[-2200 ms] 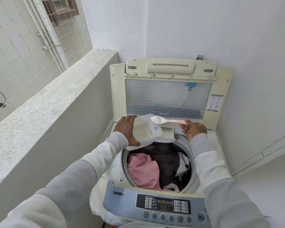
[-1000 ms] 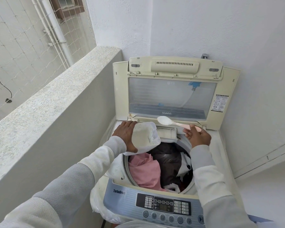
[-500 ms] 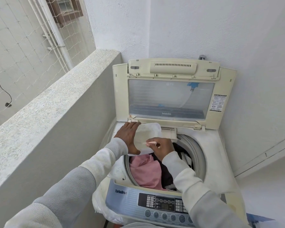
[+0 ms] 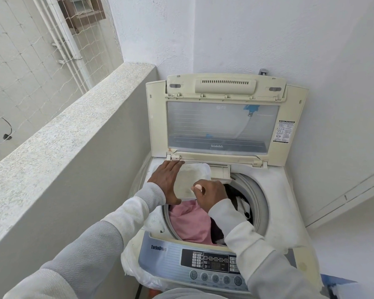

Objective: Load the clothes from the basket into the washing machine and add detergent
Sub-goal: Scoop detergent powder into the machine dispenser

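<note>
Washing machine (image 4: 276, 203) with TurboDrum lettering (image 4: 158, 248)

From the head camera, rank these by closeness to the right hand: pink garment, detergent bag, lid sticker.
1. detergent bag, right against the right hand, on its left.
2. pink garment, close below the wrist.
3. lid sticker, far up on the right.
</note>
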